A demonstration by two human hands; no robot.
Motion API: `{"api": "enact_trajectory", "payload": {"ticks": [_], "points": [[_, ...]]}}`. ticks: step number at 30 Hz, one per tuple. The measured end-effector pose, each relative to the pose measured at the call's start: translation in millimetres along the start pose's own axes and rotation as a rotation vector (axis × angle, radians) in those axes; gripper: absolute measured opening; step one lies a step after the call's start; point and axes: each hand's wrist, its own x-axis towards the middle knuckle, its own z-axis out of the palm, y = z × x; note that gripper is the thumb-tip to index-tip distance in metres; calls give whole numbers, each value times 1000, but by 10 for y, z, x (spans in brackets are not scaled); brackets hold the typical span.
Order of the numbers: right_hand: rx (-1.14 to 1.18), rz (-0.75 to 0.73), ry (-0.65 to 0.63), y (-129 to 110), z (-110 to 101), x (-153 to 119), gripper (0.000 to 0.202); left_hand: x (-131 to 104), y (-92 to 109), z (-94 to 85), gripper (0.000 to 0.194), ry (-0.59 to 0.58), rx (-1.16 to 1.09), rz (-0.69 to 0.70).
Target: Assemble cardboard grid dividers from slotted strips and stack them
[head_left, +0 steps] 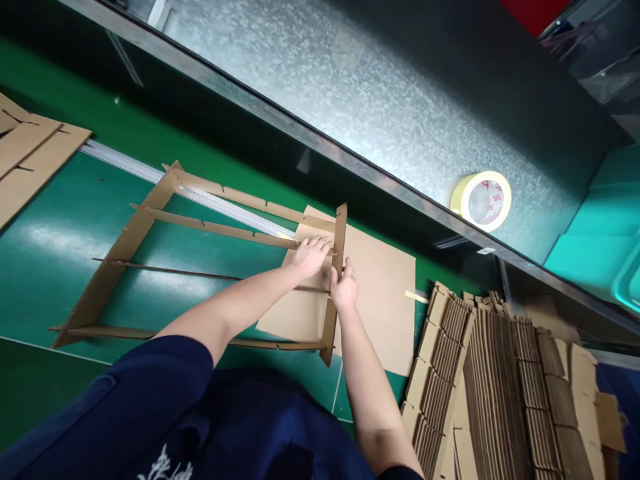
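Note:
A cardboard divider frame (131, 223) made of slotted strips stands on the green surface, several long strips crossing two end strips. My left hand (311, 257) is closed over one long strip (225, 229) close to where it meets the right end strip (329, 327). That end strip sits between the thumb and fingers of my right hand (345, 288), just below and to the right of my left. The undersides of the left fingers are hidden. Beneath the right end of the frame lies a flat cardboard sheet (383, 300).
Stacks of slotted cardboard strips (495, 387) stand at the lower right. More flat cardboard (35, 153) lies at far left. A metal shelf (280, 60) runs along the far side, with a tape roll (459, 195) and a teal bin (590, 230) on it.

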Motion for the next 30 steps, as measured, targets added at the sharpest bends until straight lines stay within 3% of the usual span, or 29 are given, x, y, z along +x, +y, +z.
{"api": "enact_trajectory", "payload": {"ticks": [3,7,12,18,25,30], "points": [[-105,49,-72,-86,-4,137,40,215,-100,16,39,-103,4,-29],[-179,74,-65,-84,-5,133,33,208,-192,59,36,-115,-19,39],[-219,82,-102,-108,20,150,31,82,-216,76,39,-116,-43,84],[-263,124,-159,-188,19,197,27,121,-229,53,39,-117,-56,85],[-269,142,-138,-213,21,156,27,116,-273,98,44,-115,-65,100],[-248,131,-108,-188,39,141,39,368,-357,42,32,-34,-60,87]]}}
